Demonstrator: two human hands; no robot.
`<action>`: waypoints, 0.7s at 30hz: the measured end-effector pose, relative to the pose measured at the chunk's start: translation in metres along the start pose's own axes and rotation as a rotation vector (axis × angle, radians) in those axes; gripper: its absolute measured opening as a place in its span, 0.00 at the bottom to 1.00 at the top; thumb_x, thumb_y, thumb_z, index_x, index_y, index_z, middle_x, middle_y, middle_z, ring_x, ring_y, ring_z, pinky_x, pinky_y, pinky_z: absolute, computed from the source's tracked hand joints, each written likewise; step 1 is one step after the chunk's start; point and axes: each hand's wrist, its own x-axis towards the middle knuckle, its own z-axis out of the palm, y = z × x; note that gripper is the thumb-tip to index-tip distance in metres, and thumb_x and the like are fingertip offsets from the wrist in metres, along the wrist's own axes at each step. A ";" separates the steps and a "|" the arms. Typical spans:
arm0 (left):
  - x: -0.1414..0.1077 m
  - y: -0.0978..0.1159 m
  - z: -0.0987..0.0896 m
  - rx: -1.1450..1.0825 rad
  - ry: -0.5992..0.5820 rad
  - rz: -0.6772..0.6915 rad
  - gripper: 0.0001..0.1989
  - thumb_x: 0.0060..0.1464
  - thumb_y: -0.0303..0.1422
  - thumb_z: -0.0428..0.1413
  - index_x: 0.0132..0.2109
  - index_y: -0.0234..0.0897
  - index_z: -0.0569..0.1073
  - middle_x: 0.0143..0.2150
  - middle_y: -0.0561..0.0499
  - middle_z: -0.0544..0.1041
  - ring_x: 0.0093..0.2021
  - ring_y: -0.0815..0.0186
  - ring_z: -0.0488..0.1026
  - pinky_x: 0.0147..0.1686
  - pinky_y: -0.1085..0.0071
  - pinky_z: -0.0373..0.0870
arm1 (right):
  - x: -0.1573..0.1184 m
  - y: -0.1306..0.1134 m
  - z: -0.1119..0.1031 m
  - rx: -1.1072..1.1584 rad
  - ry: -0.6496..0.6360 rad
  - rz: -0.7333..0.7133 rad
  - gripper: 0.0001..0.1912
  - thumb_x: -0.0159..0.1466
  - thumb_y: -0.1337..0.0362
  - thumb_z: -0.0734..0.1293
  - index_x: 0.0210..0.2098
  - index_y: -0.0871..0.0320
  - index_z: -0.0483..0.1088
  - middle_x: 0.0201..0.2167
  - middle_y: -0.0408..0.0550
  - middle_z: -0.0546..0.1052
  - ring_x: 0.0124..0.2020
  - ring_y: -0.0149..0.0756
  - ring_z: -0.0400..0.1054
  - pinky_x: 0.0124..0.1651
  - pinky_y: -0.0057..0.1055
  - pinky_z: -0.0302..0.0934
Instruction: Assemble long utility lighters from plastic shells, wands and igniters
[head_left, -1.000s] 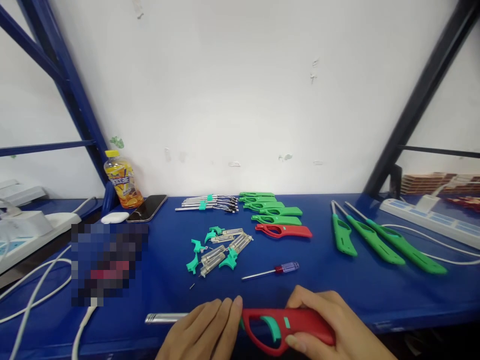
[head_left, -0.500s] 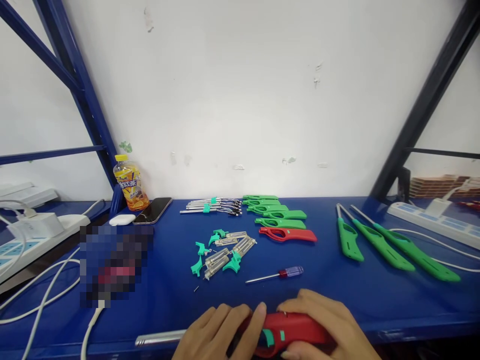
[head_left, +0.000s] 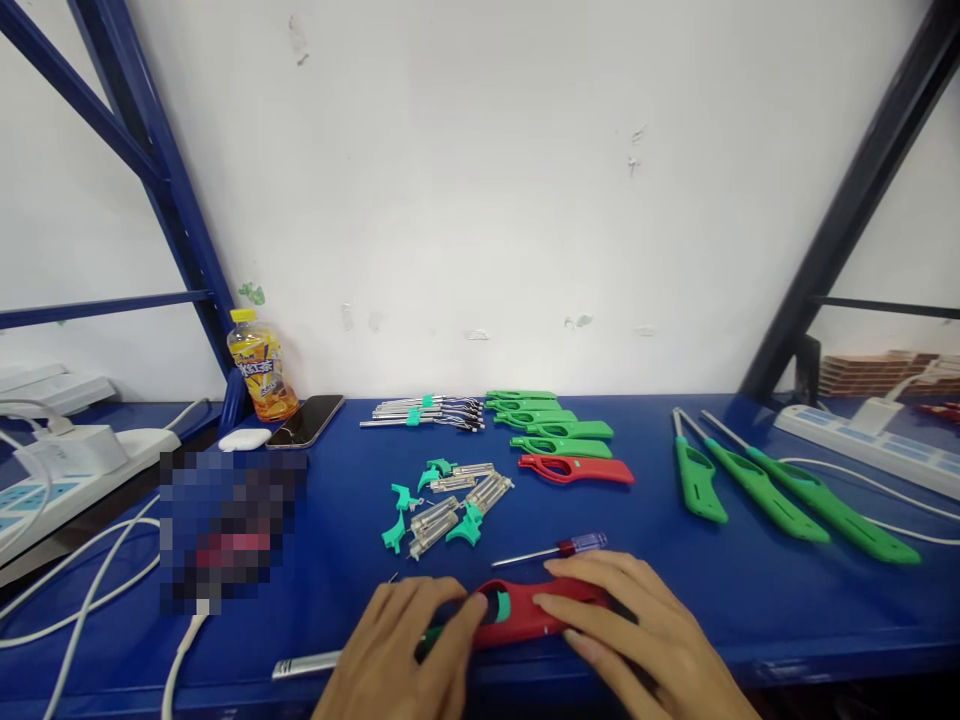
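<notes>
Red lighter (head_left: 519,615) is grasped by left hand (head_left: 401,650) and right hand (head_left: 641,635), backs facing up.

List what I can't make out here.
All in the head view:
- Red plastic lighter: neck, hidden by left hand; handle end, covered by right hand.
- Left wrist: cut off by bottom edge.
- Dark, reddish-patched object: blurred into blocks.
- Fine print on yellow-capped plastic bottle: too small.
</notes>
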 end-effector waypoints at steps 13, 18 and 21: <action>0.006 -0.061 -0.021 -0.194 -0.306 -0.524 0.13 0.67 0.40 0.52 0.39 0.46 0.80 0.40 0.51 0.82 0.41 0.56 0.83 0.42 0.62 0.82 | 0.002 0.051 -0.008 0.022 -0.034 0.361 0.15 0.77 0.56 0.66 0.59 0.45 0.77 0.60 0.49 0.78 0.64 0.48 0.71 0.68 0.51 0.66; 0.002 -0.059 -0.017 -0.209 -0.264 -0.484 0.15 0.68 0.36 0.48 0.36 0.46 0.77 0.37 0.51 0.81 0.37 0.59 0.81 0.40 0.66 0.80 | 0.002 0.052 -0.006 0.107 -0.056 0.365 0.10 0.75 0.56 0.68 0.49 0.49 0.81 0.51 0.50 0.82 0.55 0.48 0.76 0.61 0.45 0.71; -0.002 -0.058 -0.017 -0.178 -0.219 -0.486 0.15 0.68 0.38 0.49 0.37 0.47 0.79 0.37 0.52 0.82 0.36 0.59 0.82 0.38 0.68 0.80 | 0.000 0.050 -0.006 0.142 -0.029 0.372 0.09 0.75 0.54 0.68 0.48 0.47 0.81 0.48 0.48 0.82 0.52 0.47 0.76 0.57 0.42 0.71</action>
